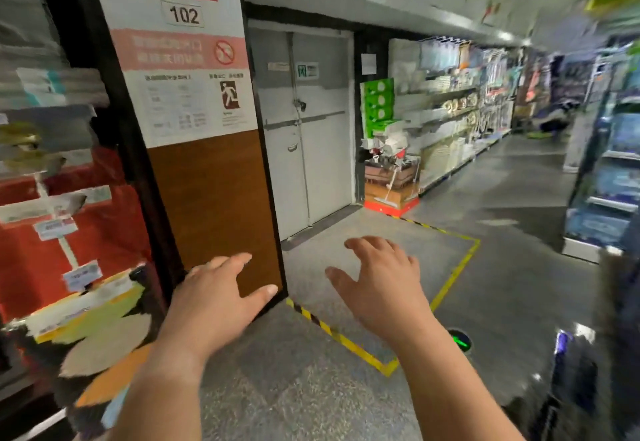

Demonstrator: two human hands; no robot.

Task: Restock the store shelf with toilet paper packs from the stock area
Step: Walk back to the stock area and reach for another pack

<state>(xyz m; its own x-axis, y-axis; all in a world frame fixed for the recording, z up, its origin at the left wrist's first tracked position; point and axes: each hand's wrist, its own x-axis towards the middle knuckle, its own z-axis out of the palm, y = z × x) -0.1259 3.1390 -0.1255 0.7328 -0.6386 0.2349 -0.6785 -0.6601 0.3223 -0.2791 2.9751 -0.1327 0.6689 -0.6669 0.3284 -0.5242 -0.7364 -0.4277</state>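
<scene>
Yellow-black striped floor tape (346, 338), brown door panel (214, 205).

The aisle stood in dim, flat indoor light, brightest along the pale ceiling band (450, 0) on the right and fading to near black at the corners. The floor (346, 267) showed a dull sheen with patchy glare further down. The fire-door sign (183, 14) and the grey doors (304, 121) read fairly sharp, and both hands cast no clear shadow. The left shelf goods (52, 149) were smeared and torn-looking, and the right-hand shelving (609, 149) streaked with motion blur. Straight lines bowed outward toward the edges.
</scene>
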